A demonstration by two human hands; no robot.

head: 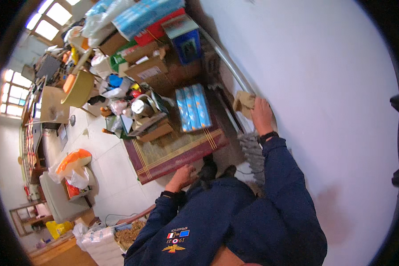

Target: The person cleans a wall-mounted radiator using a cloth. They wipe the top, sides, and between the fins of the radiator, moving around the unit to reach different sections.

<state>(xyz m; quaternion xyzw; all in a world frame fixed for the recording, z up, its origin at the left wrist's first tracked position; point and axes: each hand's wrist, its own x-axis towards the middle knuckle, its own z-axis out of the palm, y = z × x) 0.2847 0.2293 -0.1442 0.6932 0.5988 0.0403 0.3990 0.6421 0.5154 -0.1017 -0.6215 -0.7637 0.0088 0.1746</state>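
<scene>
My right hand (pixel 262 114) reaches up along the white wall and holds a crumpled tan cloth (pixel 244 102). The cloth lies against the near end of a grey metal pipe (pixel 229 63) that runs beside the wall. Below that hand stands a grey ribbed object, perhaps a radiator (pixel 252 154). My left hand (pixel 183 177) is low in front of my body, its fingers partly curled, beside the edge of a dark red table top (pixel 183 159) with gold lines. Whether it holds anything is not clear.
On the table stand a blue plastic-wrapped pack (pixel 193 107) and an open box of mixed items (pixel 146 123). Cardboard boxes (pixel 149 71) are stacked behind. A yellow-green chair (pixel 80 89), a grey chair (pixel 58 196) with plastic bags, and white packs (pixel 101 247) stand at the left.
</scene>
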